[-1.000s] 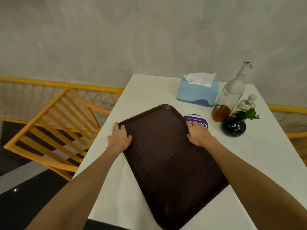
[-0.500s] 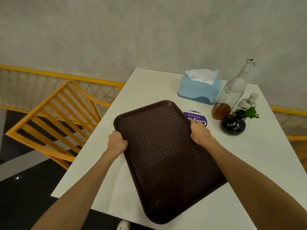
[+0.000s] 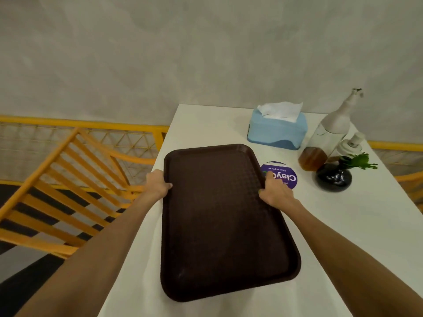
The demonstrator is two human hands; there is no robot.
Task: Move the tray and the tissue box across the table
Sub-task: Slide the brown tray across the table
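Tray squared up in both hands, tissue box untouched.

Head view: the dark tray (image 3: 225, 220) now lies straight along the table (image 3: 343, 236) at frame centre, no longer skewed as 1 s ago. The left hand (image 3: 158, 185) and right hand (image 3: 275, 193) each curl closed on a long rim, so the move seems underway. The tissue box (image 3: 278, 131) stays at upper right, beyond the purple sticker (image 3: 282, 177).

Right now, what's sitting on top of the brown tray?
Nothing rests on the tray; only the left hand and right hand grip its side rims. The table under it is hidden.
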